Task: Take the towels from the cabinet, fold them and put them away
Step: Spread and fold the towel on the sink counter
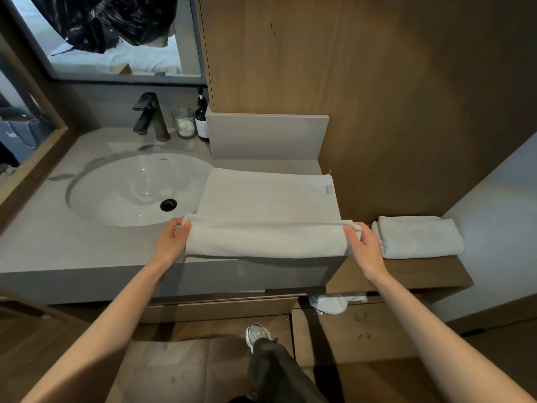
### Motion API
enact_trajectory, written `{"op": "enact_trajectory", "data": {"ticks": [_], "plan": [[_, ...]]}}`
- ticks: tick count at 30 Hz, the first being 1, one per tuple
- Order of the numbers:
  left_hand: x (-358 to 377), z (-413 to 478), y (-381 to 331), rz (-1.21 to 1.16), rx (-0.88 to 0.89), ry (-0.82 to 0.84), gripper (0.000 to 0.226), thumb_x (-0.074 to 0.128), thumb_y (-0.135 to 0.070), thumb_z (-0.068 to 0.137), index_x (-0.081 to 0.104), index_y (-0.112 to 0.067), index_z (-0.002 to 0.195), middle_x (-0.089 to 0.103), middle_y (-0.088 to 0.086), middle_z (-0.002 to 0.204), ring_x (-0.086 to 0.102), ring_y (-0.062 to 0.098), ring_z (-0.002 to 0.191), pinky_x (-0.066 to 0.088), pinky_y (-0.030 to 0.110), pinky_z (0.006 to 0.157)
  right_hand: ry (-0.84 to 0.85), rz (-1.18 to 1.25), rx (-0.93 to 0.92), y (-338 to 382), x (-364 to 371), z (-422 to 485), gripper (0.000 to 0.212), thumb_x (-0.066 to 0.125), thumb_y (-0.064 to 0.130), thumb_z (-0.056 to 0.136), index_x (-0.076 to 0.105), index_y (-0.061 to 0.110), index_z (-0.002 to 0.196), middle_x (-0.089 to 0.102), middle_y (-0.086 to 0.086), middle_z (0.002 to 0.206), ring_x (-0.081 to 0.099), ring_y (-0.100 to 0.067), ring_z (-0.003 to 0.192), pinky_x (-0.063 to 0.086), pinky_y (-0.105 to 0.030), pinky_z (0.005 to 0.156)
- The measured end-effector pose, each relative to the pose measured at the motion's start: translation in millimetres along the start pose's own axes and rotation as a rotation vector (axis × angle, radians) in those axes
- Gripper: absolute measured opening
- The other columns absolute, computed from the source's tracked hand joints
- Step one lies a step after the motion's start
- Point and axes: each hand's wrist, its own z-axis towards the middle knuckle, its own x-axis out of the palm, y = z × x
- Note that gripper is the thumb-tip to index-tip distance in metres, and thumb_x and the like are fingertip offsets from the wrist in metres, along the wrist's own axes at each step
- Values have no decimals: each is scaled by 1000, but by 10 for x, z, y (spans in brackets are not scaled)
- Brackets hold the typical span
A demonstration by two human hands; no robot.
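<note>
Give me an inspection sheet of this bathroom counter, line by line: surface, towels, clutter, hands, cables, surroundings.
Surface: grey counter with an inset sink.
Job's things: white towel spread on the counter, near edge lifted into a fold; folded towel on the wooden shelf; crumpled cloth poking out below.
Clutter: glass jar and dark pump bottle beside the faucet.
Hands: left hand and right hand each pinch a corner of the fold.
Cables: nothing seen.
Surroundings: mirror, wood panel wall.
</note>
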Motion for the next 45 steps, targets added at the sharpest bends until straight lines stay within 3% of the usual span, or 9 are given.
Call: {"op": "enact_trajectory", "data": {"ticks": [6, 16, 20, 29, 32, 37, 41, 43, 45], "plan": [[134, 200, 25, 164, -10, -25, 27, 42, -29, 101, 54, -6, 109, 58, 8, 93, 56, 30, 91, 36, 33, 75, -8, -66, 21, -103, 102, 176, 14, 45, 32, 101, 50, 23, 111, 52, 17, 96, 51, -5, 91, 42, -18, 70], [330, 400, 183, 456, 70, -69, 34, 34, -32, 103, 51, -15, 127, 65, 16, 109, 58, 40, 100, 37, 36, 74, -9, -505, 49, -371, 257, 456, 35, 38, 39, 102, 48, 16, 126, 65, -6, 95, 61, -20, 82, 47, -30, 64], [331, 426, 190, 461, 90, -73, 32, 29, -36, 104, 48, -20, 124, 64, 14, 97, 59, 38, 90, 39, 38, 73, -50, -585, 42, -413, 327, 506, 34, 38, 39, 102, 48, 18, 127, 66, -4, 93, 57, -14, 71, 46, -25, 57], [317, 541, 35, 321, 150, -106, 29, 30, -37, 103, 45, -15, 116, 57, 12, 77, 54, 31, 71, 38, 37, 62, -55, -299, 67, -300, 311, 649, 32, 45, 38, 100, 50, 19, 124, 59, 5, 97, 55, -6, 78, 40, -20, 60], [313, 586, 75, 264, 93, -24, 31, 38, -52, 96, 48, -23, 104, 60, 9, 75, 58, 29, 71, 45, 39, 63, -27, -238, 91, -296, 311, 652, 22, 49, 39, 98, 50, 24, 114, 56, 10, 97, 54, -5, 83, 40, -19, 65], [175, 408, 20, 67, 100, 51, 42, 46, -39, 98, 54, -6, 72, 50, 5, 67, 46, 18, 67, 34, 30, 59, -22, -14, 123, -165, 256, 581, 13, 51, 35, 97, 56, 24, 97, 59, 14, 92, 56, -5, 87, 42, -19, 69], [44, 118, -26, 2, -11, 158, 78, 31, -65, 92, 57, 4, 65, 54, 10, 60, 49, 15, 59, 35, 30, 64, 52, 47, 183, -164, 174, 392, 49, 46, 56, 92, 60, 9, 85, 64, -6, 85, 60, -14, 80, 41, -25, 65], [53, 43, -50, -8, -108, 174, 70, 16, -60, 95, 55, -8, 69, 54, -1, 67, 49, 8, 65, 35, 30, 76, 101, 29, 209, -193, 123, 257, 94, 37, 86, 74, 62, -4, 86, 65, -14, 80, 61, -20, 76, 42, -32, 67], [54, 35, -47, -17, -160, 226, 76, 13, -54, 99, 64, -2, 76, 62, 0, 75, 55, 10, 74, 36, 30, 80, 160, -40, 234, -238, 85, 158, 111, 22, 95, 67, 62, -7, 81, 65, -15, 75, 60, -24, 73, 44, -35, 71]]}}
